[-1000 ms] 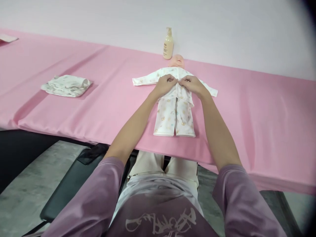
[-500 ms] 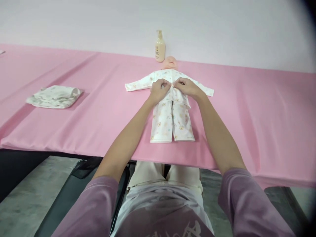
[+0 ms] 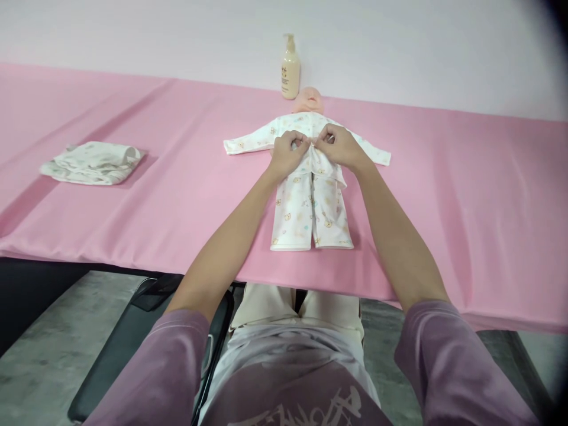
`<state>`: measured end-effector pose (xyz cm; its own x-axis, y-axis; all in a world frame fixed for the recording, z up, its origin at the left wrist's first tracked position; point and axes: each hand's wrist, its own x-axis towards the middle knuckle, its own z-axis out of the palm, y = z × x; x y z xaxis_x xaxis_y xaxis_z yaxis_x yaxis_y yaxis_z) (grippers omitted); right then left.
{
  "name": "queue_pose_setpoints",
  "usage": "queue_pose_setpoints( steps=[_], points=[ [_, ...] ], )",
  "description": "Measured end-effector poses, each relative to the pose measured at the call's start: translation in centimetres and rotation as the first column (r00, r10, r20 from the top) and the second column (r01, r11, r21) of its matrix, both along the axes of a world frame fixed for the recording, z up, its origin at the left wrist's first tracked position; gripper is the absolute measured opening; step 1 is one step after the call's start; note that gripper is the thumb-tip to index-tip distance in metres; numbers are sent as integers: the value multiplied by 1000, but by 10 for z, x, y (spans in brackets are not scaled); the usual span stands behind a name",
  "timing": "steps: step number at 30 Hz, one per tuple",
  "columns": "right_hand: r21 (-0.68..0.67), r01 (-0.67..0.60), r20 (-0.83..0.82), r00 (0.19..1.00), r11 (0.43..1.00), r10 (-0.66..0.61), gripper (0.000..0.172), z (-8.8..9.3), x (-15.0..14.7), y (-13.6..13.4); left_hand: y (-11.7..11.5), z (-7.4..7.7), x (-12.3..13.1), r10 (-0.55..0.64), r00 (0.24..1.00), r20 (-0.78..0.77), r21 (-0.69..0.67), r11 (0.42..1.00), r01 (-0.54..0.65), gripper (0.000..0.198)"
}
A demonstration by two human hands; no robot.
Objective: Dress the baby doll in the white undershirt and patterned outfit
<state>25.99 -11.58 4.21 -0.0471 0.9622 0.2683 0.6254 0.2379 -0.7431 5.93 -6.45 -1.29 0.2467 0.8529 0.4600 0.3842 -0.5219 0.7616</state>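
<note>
A baby doll (image 3: 309,100) lies on its back, dressed in a white printed long-sleeved top (image 3: 295,123) and matching pants (image 3: 293,213). Both sleeves are spread out to the sides. My left hand (image 3: 287,155) pinches the front of the top along its middle line. Right beside it, my right hand (image 3: 339,147) pinches the opposite side of the same front opening, the fingertips of both hands almost meeting. Whatever small fastening may be between the fingers is too small to make out. The lower hem of the top overlaps the waist of the pants.
A cream pump bottle (image 3: 290,74) stands behind the doll's head, against the white wall. To the left lies a folded white printed cloth (image 3: 95,163). Pink fabric (image 3: 186,207) covers the table, and a dark chair (image 3: 128,349) is below its front edge.
The view has tilted slightly down, so things sit a little higher or lower in it. Both hands stay pinched on the top's front, with the right wrist and fingers raised slightly.
</note>
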Motion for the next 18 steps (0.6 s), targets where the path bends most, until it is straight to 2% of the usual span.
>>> queue_pose_setpoints(
  steps=[6, 12, 18],
  points=[
    [-23, -17, -44, 999, 1000, 16, 44, -3, 1, 8, 0, -4, -1, 19, 1000, -9, 50, 999, -18, 22],
    [-116, -107, -106, 990, 987, 94, 37, 6, 14, -1, -1, -6, 3, 27, 999, 25, 49, 998, -29, 28],
    [-142, -127, -151, 983, 982, 105, 44, 7, 20, -3, -4, -11, 9, 67, 997, 29, 46, 997, -68, 34]
  ],
)
